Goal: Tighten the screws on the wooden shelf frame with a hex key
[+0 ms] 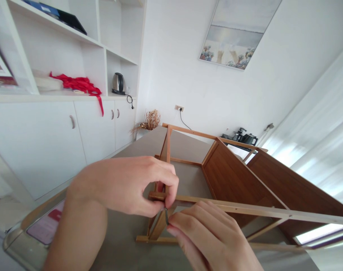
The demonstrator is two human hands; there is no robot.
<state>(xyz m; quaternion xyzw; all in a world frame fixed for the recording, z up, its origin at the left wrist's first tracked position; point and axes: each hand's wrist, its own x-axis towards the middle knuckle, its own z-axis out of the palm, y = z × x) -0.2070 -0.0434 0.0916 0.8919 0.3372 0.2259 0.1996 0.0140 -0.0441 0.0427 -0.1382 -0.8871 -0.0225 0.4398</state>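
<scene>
A wooden shelf frame (228, 205) lies on its side in front of me, with brown panels set between its light rails. My left hand (132, 184) is closed around the end of the nearest rail, thumb and index finger meeting just below it. Between the fingers of my right hand (208, 233) is a small bent metal hex key (166, 216). The key's upper end reaches the left fingertips at the rail. Whatever fastener sits there is hidden by the fingers.
A grey tabletop (117, 229) carries the frame. At lower left is a clear plastic case (25, 241). Behind stand white cabinets (41, 131) with a kettle (119, 82) and red ribbon (78, 83). Dried plants (151, 120) and a black kettle (249, 139) are farther back.
</scene>
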